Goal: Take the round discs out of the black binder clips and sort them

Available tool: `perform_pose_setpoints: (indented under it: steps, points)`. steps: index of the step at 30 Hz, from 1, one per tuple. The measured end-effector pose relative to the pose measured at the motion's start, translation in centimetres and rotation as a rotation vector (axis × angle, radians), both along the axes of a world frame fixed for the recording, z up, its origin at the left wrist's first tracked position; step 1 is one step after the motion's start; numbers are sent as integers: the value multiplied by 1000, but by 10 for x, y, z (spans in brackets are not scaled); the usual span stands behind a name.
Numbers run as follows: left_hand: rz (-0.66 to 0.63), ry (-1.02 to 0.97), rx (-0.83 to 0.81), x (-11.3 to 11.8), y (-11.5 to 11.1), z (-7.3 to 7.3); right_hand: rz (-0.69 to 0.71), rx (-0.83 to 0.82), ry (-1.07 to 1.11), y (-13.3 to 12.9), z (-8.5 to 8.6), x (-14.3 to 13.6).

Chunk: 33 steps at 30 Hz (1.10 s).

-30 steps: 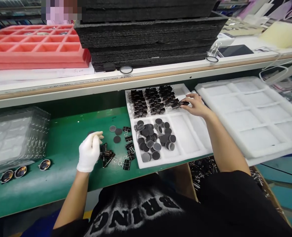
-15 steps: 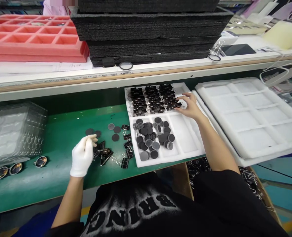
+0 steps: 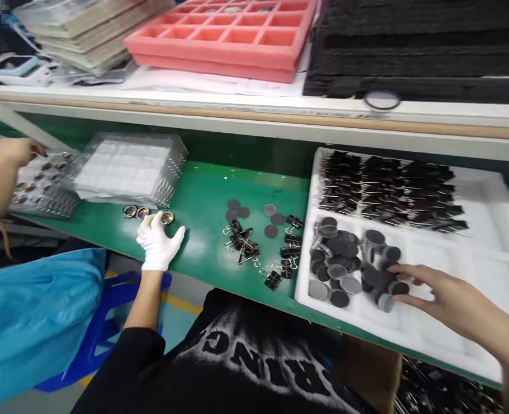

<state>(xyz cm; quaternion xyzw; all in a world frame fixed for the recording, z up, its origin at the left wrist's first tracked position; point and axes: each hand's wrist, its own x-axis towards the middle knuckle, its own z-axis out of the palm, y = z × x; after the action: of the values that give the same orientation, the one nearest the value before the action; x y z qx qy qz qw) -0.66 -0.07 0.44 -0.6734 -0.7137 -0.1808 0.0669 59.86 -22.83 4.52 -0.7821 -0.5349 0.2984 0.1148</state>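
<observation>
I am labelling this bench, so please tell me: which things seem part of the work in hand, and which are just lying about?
Seemingly in use:
dark discs, by the right hand
white tray, holding discs and black clips
round rimmed pieces, by the gloved left hand

Apparently just lying about:
red tray, on the shelf
black stack, beside it

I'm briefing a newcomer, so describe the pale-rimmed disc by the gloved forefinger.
On the green table, find the stack of clear trays nearest the gloved left hand. In front lies the pale-rimmed disc, rightmost of three, set apart from the two other discs lying close together.
</observation>
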Motion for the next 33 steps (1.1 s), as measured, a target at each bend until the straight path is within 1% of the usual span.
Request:
perform_pose_setpoints:
  steps: [2, 4, 6, 8, 10, 11, 13, 15, 16, 18, 19, 21, 22, 23, 24, 26, 28, 29, 31, 33]
  points:
    - [94, 35, -114, -11, 6, 4, -32, -28, -10, 5, -2, 3]
    - [155, 36, -184, -15, 13, 7, -53, -42, -19, 8, -1, 6]
    - [167, 32, -219, -15, 20, 7, -73, -15, -26, 9, 1, 9]
    - [134, 24, -235, -11, 24, 5, -63, 66, -44, 9, 6, 8]
    - [67, 17, -236, -3, 27, 2, -40, 202, -105, 10, 17, 1]
    - [23, 14, -231, 3, 28, 1, -44, 273, -133, 12, 24, -8]
    - [-85, -3, -205, 19, 29, 2, -115, 384, -123, 20, 40, -33]
    - [-227, -31, -156, 42, 28, 8, -237, 403, 40, 36, 55, -68]
    - [-316, -44, -126, 55, 28, 14, -272, 384, 174, 46, 60, -87]
    - [-520, -56, -51, 87, 23, 30, -278, 370, 449, 68, 63, -124]
    - [-627, -53, -9, 104, 19, 38, -230, 366, 578, 80, 62, -141]
    - [-821, -39, 69, 138, 9, 56, -132, 368, 749, 101, 56, -168]
    - [-895, -29, 96, 154, 3, 64, -93, 387, 801, 109, 53, -177]
    - [-951, -22, 113, 167, -2, 70, -60, 433, 808, 115, 50, -184]
    - [-993, -21, 118, 179, -8, 75, -21, 510, 767, 118, 48, -188]
    - [-1046, -57, 109, 197, -15, 80, 85, 729, 557, 121, 44, -190]
    - [-1074, -136, 81, 207, -19, 79, 231, 933, 291, 119, 40, -186]
    - [-1084, -179, 63, 210, -19, 77, 305, 990, 190, 117, 38, -183]
    - [-1089, -231, 28, 214, -19, 72, 413, 1014, 96, 114, 31, -179]
    - [-1079, -239, 10, 216, -17, 66, 463, 976, 107, 112, 23, -177]
